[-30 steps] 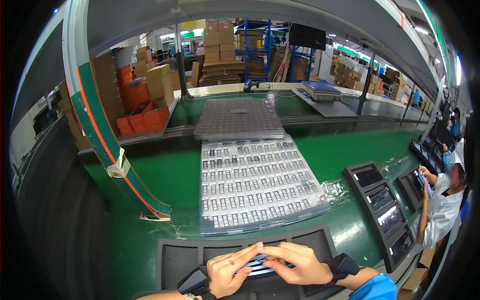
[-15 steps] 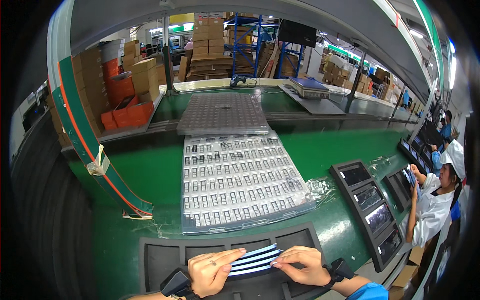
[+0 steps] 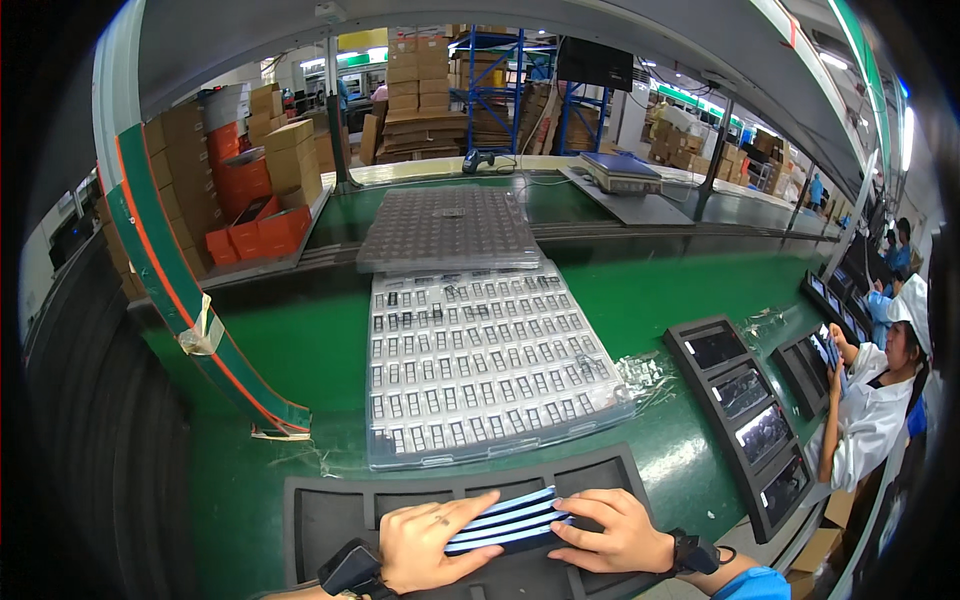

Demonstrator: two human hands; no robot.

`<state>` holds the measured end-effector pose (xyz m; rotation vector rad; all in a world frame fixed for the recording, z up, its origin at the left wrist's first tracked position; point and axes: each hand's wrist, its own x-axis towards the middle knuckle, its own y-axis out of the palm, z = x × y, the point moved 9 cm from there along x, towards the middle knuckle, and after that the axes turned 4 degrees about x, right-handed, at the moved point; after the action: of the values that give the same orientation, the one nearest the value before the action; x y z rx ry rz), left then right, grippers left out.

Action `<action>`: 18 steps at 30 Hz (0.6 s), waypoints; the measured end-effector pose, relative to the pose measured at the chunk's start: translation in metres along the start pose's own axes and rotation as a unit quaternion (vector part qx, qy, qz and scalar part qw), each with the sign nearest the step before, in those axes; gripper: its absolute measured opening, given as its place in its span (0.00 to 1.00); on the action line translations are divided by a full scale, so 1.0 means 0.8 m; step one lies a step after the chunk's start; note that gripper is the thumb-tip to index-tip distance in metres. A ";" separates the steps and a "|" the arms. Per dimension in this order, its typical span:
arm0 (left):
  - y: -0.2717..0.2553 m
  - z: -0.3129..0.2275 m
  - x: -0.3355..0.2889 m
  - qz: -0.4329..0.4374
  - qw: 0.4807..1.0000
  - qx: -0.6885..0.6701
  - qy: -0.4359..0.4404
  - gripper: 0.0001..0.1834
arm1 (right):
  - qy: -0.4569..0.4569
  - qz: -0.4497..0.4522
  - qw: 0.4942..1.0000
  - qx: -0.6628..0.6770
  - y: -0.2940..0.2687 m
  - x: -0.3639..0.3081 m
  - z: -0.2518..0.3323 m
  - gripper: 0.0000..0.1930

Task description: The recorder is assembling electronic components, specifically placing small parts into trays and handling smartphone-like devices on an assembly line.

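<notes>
My left hand (image 3: 432, 542) and my right hand (image 3: 612, 530) both rest on a fanned stack of flat dark panels with blue film edges (image 3: 508, 520). The stack lies on a black foam tray (image 3: 330, 510) at the near edge of the green bench. Left fingers press the stack's left end, right fingers grip its right end. Just beyond the hands lies a clear plastic tray (image 3: 480, 365) filled with rows of several small parts.
A stack of empty clear trays (image 3: 445, 225) sits farther back. Black foam holders with dark screens (image 3: 745, 405) run along the right. A co-worker in white (image 3: 875, 400) works at far right. Orange bins (image 3: 260, 230), cardboard boxes and a scale (image 3: 620, 172) stand behind.
The view has shifted, so the trays and hands sit lower and more central. The panel stack has spread flatter between my hands; both hands still hold it.
</notes>
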<state>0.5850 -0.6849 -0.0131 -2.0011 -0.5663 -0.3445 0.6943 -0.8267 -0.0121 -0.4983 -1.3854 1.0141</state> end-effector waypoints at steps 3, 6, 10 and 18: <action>0.010 -0.007 0.009 0.164 0.982 0.082 -0.052 0.36 | 0.023 0.023 0.999 0.035 0.008 -0.002 -0.003 0.20; 0.048 0.010 0.008 0.261 0.956 0.125 -0.050 0.39 | 0.033 0.019 0.997 0.074 0.013 -0.003 -0.007 0.17; 0.054 0.017 0.007 0.287 0.938 0.167 -0.097 0.35 | 0.040 0.023 0.994 0.100 -0.002 0.011 -0.012 0.11; 0.041 0.055 -0.021 0.021 0.857 -0.354 -0.374 0.31 | 0.344 0.029 0.781 0.521 0.061 -0.016 -0.051 0.40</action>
<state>0.5882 -0.6630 -0.0663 -2.8699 -0.9670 0.3507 0.7205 -0.8011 -0.0659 -0.0273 -0.0435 1.2949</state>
